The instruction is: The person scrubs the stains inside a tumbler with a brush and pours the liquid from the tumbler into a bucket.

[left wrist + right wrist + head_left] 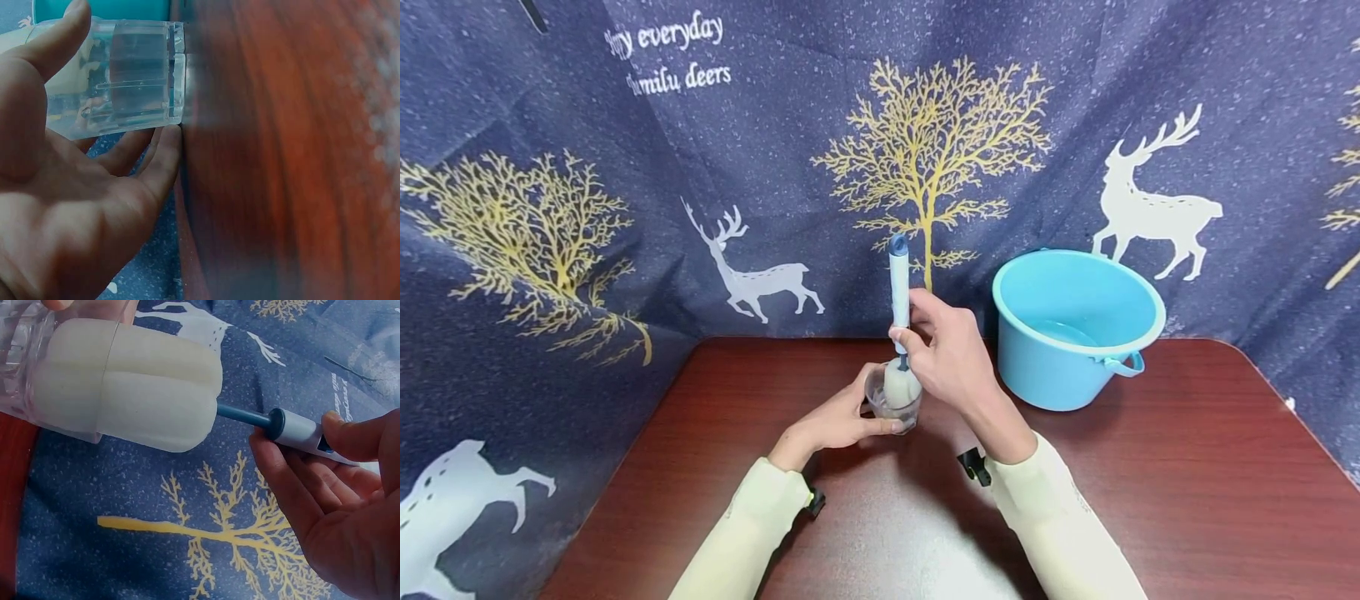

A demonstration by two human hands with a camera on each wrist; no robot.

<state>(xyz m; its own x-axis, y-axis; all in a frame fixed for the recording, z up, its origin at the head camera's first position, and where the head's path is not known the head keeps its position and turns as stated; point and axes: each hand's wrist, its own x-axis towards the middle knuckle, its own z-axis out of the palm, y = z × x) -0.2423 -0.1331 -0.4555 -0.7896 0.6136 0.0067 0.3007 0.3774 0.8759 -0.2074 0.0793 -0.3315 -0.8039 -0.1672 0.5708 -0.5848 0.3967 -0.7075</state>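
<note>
A clear cup (904,414) stands on the table, with the left hand (838,419) curled round its side, thumb in front. In the left wrist view the cup (140,75) has its thick base at the tabletop, and the left hand (81,187) holds it. The right hand (953,354) pinches the white and blue handle (900,292) of a sponge brush, held upright above the cup. The right wrist view shows the pale sponge head (156,387) partly inside the cup, and the right hand (344,506) with thumb and fingers on the handle.
A light blue bucket (1052,375) with a side handle stands at the back right of the dark red wooden table (737,400). Behind the table hangs a blue cloth (820,150) with deer and trees. Small black devices (974,467) sit at both wrists.
</note>
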